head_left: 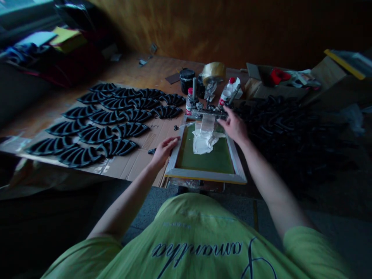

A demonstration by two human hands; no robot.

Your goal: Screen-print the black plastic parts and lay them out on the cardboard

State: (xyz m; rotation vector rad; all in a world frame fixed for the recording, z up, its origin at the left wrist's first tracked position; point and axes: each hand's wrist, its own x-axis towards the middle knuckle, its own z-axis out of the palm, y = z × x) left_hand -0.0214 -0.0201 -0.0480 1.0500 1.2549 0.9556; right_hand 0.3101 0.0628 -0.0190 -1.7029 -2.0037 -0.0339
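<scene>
A framed green screen (209,161) lies on a stand in front of me, with a patch of white paste (203,142) on it. A pale, flat blade (208,124) stands in the paste near the frame's far end. My left hand (166,150) is at the frame's left edge, fingers bent together; whether they grip anything is too dim to tell. At the upper right corner, beside the metal clamp bar (213,114), my right hand (232,124) has its thumb and index finger apart, with nothing visible between them.
Rows of black, ribbed curved pieces (97,133) cover cardboard (128,168) on the left. A dark heap of pieces (285,135) lies right. Behind the frame stand bottles (226,93), a black jar (186,80) and a tape roll (213,73). An open carton (261,91) is farther back.
</scene>
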